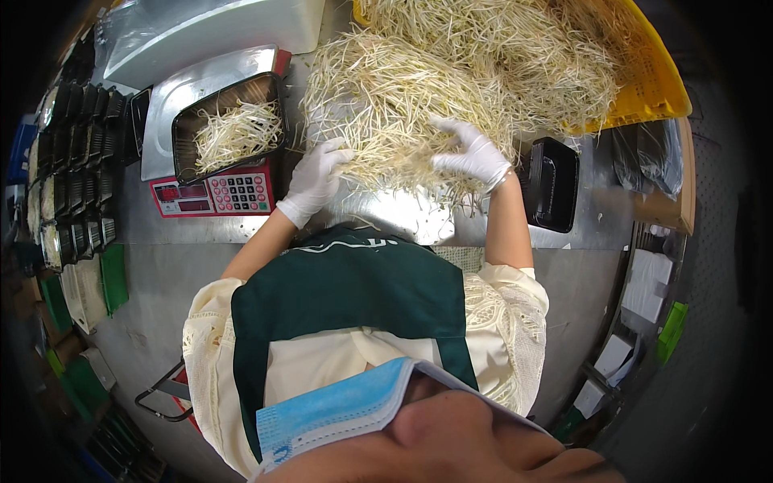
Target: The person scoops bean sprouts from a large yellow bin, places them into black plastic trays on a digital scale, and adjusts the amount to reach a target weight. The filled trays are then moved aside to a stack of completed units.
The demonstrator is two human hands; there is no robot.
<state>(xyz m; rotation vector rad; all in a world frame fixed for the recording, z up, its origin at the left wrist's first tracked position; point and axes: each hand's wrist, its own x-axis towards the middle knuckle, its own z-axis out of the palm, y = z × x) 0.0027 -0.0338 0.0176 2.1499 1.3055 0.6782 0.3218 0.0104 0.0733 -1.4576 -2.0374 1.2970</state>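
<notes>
A large heap of bean sprouts (398, 96) lies on the metal table in front of me, spilling from a yellow plastic crate (655, 90). My left hand (317, 178), in a white glove, touches the heap's near left edge with its fingertips. On the heap's right side is my right hand (474, 154), also gloved, its thumb and fingers apart around some loose sprouts; whether it grips any is unclear. To the left, a black plastic tray (181, 145) holding a small pile of sprouts sits tilted on a digital scale (211, 194). Right of my right hand lies an empty black tray (551, 184).
Stacks of black trays (78, 163) with sprouts stand at the far left. A white foam box (229, 36) is behind the scale. At the right, a cardboard box (685, 175) holds plastic-wrapped black trays (661, 154). The metal table's front edge (592, 247) runs before me.
</notes>
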